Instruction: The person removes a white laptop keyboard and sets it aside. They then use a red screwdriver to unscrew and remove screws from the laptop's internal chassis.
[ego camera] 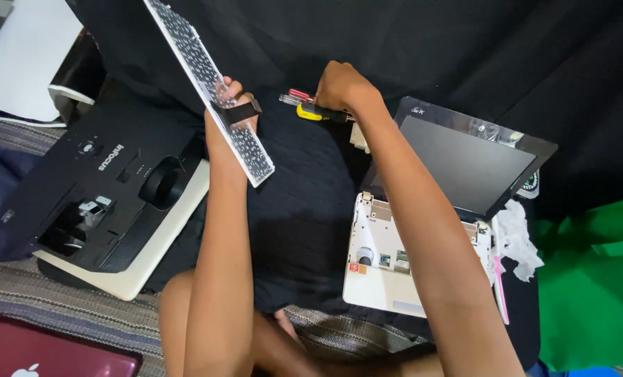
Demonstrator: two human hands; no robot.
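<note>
From the head view, the left hand (229,115) pinches a detached laptop keyboard (210,84) aloft, clear of the opened white netbook (384,272) on black cloth, while the right hand (339,87) closes over a yellow-handled screwdriver (311,112) beside it.

I see the projector (109,202) lying left of the opened laptop (423,230); screwdrivers (311,108) lie behind, between them, on the cloth (304,209).
</note>
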